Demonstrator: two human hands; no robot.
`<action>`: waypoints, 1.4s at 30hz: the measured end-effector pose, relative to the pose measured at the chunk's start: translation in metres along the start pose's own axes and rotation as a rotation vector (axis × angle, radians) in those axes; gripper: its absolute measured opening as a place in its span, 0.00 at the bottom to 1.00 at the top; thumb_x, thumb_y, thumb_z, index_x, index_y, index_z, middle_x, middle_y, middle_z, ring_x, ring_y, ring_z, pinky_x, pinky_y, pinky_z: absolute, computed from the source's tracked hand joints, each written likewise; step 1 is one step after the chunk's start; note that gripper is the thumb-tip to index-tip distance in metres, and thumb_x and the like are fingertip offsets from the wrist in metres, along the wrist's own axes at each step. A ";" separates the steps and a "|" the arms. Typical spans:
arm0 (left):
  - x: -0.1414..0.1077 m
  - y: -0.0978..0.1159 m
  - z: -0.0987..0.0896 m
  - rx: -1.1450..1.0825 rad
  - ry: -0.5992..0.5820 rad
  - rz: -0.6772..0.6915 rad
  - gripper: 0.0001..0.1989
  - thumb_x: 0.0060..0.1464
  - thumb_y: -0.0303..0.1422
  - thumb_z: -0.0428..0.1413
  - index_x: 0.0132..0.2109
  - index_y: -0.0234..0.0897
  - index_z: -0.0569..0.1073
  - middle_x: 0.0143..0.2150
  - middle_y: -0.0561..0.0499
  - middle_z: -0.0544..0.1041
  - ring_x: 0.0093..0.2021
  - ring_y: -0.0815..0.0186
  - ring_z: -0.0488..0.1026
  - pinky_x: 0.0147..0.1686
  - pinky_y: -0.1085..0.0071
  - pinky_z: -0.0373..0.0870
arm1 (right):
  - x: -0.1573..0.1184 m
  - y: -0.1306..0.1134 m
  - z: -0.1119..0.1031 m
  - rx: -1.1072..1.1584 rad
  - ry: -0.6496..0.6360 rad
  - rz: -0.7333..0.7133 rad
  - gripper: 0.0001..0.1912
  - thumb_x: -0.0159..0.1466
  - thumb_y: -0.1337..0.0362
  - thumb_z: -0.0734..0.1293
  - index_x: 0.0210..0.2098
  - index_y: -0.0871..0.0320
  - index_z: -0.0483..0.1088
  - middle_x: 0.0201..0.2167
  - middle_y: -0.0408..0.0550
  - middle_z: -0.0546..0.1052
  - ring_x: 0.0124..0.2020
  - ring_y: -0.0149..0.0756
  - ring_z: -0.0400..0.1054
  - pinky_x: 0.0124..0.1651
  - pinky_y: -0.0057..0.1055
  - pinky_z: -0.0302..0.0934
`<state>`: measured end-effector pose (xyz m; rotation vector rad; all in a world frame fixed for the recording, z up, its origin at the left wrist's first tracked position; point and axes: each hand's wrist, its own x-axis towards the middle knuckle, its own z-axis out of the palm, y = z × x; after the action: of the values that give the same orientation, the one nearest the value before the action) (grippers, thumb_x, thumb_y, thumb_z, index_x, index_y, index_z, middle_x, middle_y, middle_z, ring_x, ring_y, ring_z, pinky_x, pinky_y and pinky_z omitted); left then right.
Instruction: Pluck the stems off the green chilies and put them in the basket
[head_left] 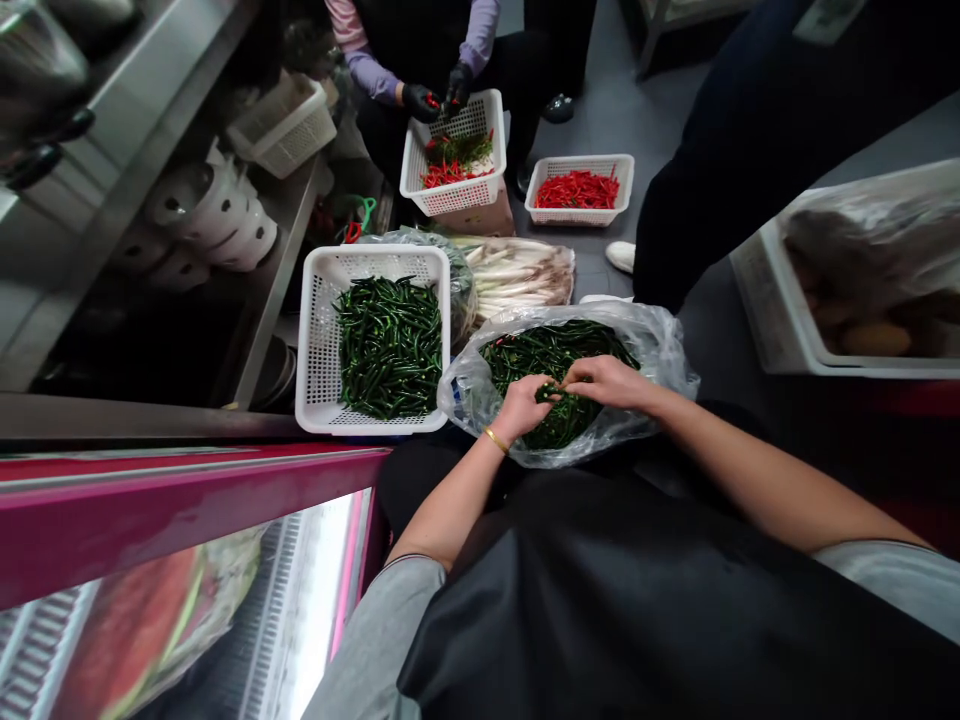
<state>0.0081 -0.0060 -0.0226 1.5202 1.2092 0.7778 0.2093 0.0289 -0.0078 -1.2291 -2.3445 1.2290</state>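
Note:
My left hand (523, 407) is closed around a few green chillies (550, 392), whose ends show past the fingers. Thumb and fingertips of my right hand (606, 382) pinch together at the chillies' ends; whether a stem is between them is too small to see. Both hands are just above a clear plastic bag (667, 345) filled with green chillies, many with stems. To the left of the bag stands a white perforated basket (319, 340) holding a heap of dark green chillies (390, 345).
Scallions (525, 275) lie behind the bag. A person in black gloves (457, 85) works over a white basket (457, 200) of red chillies; another basket (579, 215) of them sits on the floor. A standing person's leg (667, 220) is close by. Left are steel shelving and a lit fridge.

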 end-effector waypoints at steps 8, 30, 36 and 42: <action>-0.014 -0.005 -0.024 -0.755 0.082 -0.353 0.16 0.37 0.35 0.66 0.33 0.33 0.72 0.28 0.50 0.75 0.28 0.69 0.70 0.32 0.71 0.64 | 0.076 0.008 0.003 -0.201 0.160 0.161 0.25 0.60 0.48 0.63 0.44 0.62 0.73 0.44 0.60 0.76 0.44 0.46 0.70 0.45 0.37 0.61; -0.027 -0.005 -0.019 -0.695 0.067 -0.365 0.14 0.29 0.29 0.69 0.25 0.30 0.74 0.23 0.54 0.72 0.24 0.73 0.66 0.29 0.73 0.60 | 0.032 -0.041 0.038 0.494 -0.080 0.111 0.20 0.59 0.46 0.63 0.22 0.55 0.60 0.16 0.38 0.67 0.19 0.29 0.62 0.24 0.28 0.56; -0.039 -0.004 -0.001 -1.018 0.108 -0.506 0.15 0.28 0.32 0.69 0.25 0.30 0.73 0.21 0.53 0.72 0.23 0.70 0.68 0.32 0.69 0.65 | 0.013 -0.035 0.069 0.586 0.225 0.135 0.19 0.59 0.47 0.64 0.25 0.55 0.63 0.18 0.39 0.67 0.21 0.29 0.61 0.27 0.28 0.58; -0.043 -0.003 -0.002 -0.986 -0.163 -0.546 0.18 0.27 0.30 0.69 0.29 0.28 0.73 0.23 0.49 0.74 0.24 0.66 0.72 0.29 0.69 0.67 | -0.011 -0.040 0.053 0.518 -0.032 0.069 0.17 0.61 0.48 0.63 0.28 0.56 0.63 0.20 0.42 0.71 0.22 0.31 0.64 0.28 0.29 0.59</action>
<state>-0.0074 -0.0462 -0.0210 0.4053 0.8360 0.6907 0.1651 -0.0222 -0.0086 -1.1150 -1.8332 1.7420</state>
